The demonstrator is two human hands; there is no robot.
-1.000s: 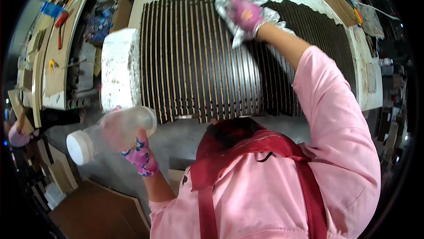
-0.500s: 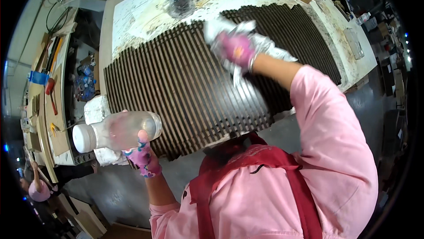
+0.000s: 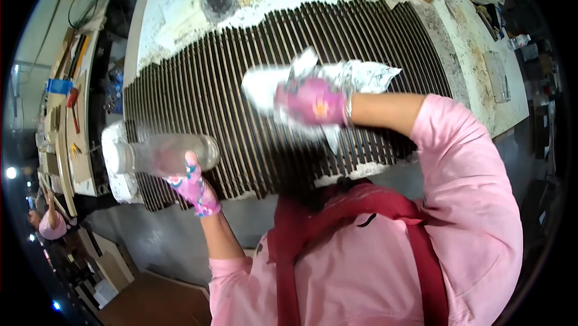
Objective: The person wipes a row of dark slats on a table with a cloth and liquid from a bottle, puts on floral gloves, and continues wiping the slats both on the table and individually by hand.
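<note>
In a pink flowered glove, my left hand (image 3: 194,189) grips a clear plastic bottle (image 3: 171,152) with a white cap, lying sideways over the near left of the work. My right hand (image 3: 313,102), gloved in pink and blurred, presses a crumpled white cloth (image 3: 262,88) onto a wide row of dark narrow strips (image 3: 198,97). The strips lie side by side across the table, their ends uneven. Part of the cloth spreads out to the right behind the glove, with dark smudges on it. The fingers of my right hand are partly hidden in the cloth.
A clear jug with a blue handle (image 3: 218,2) stands on the stained white table (image 3: 165,28) behind the strips. White bundled cloth (image 3: 123,184) sits at the left edge. A side bench (image 3: 81,163) holds tools; another person (image 3: 51,223) is at far left.
My right hand has swept the cloth left and nearer across the strips. My left hand still holds the bottle, which has shifted slightly. The view has moved a little.
</note>
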